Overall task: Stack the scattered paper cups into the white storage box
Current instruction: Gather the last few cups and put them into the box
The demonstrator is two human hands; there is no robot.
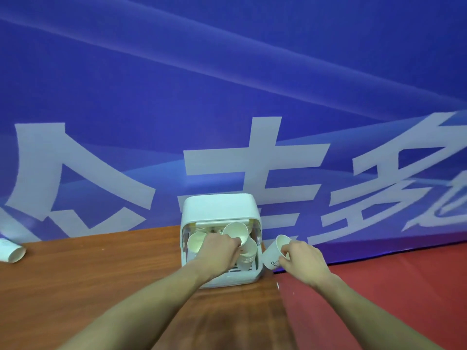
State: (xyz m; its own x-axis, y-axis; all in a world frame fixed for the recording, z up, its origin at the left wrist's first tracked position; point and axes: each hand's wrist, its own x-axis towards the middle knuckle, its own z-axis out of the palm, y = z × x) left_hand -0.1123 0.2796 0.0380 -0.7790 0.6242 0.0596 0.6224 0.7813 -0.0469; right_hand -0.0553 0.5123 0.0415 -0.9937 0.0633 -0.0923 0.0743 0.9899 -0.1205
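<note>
Inside box [219, 279]: left hand [217, 251] pinching cup [236, 232]; right hand [302, 256] grip holding spare cup [276, 251] (stacks [246, 253] lean; nudging may topple them).

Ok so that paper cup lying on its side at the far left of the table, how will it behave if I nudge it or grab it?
The paper cup lies on its side on the wooden table, so a nudge would probably roll it, curving because it tapers. It looks thin-walled and empty, so likely very light. A firm squeeze may dent it.
</note>
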